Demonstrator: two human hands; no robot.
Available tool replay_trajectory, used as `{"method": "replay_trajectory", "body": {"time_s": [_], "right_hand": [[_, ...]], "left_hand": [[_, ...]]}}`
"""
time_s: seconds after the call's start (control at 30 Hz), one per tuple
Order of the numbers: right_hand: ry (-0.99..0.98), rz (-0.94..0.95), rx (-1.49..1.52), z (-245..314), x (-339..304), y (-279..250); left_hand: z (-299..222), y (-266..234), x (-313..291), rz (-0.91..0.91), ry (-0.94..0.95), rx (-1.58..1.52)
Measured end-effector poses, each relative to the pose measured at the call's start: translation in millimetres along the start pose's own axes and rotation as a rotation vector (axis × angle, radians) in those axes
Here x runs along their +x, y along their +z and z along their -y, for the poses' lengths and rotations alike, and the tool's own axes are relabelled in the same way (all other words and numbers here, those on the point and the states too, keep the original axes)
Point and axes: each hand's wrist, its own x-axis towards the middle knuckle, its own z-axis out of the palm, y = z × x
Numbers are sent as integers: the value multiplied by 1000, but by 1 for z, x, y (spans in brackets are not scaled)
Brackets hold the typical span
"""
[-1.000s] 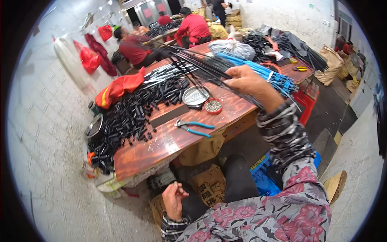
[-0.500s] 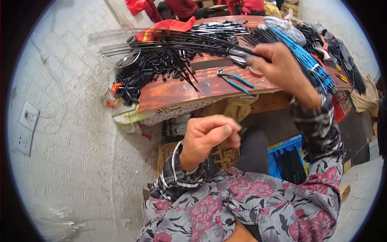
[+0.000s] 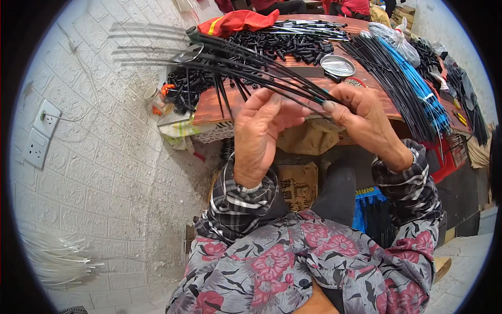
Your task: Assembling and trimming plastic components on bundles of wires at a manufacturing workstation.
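A bundle of long, thin black rods is gripped near its right end by my right hand, thumb against forefinger. The rods fan out leftward above the table, their far tips smeared by motion. My left hand is raised beside the bundle, palm turned toward the right hand and fingers stretched out. Its thumb lies close under the lowest rods; whether it touches them I cannot tell. Behind the rods, many short black tubular pieces are heaped on the reddish wooden table. The teal-handled pliers are mostly hidden by my hands and the rods.
A round silvery dish stands beyond my right hand. Farther right lie more black rods, a tied blue bundle and a clear plastic bag. A red cloth covers the back left. A white wall stands at left.
My right hand has come down toward the middle with the black rods. My left hand has risen and opened from a curled shape. The whole view has shifted slightly.
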Motion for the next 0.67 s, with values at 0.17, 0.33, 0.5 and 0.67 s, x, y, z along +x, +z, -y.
{"method": "replay_trajectory", "body": {"time_s": [0.17,0.33,0.5,0.67], "right_hand": [[65,55,172,-13,1,5],[287,219,457,-15,-6,15],[330,177,637,-20,-18,48],[348,164,771,-31,-25,73]], "left_hand": [[-4,-27,-2,-37,47,47],[-14,-21,8,-150,74,-57],[-14,-37,10,-139,107,-30],[-23,-50,4,-175,87,21]]}}
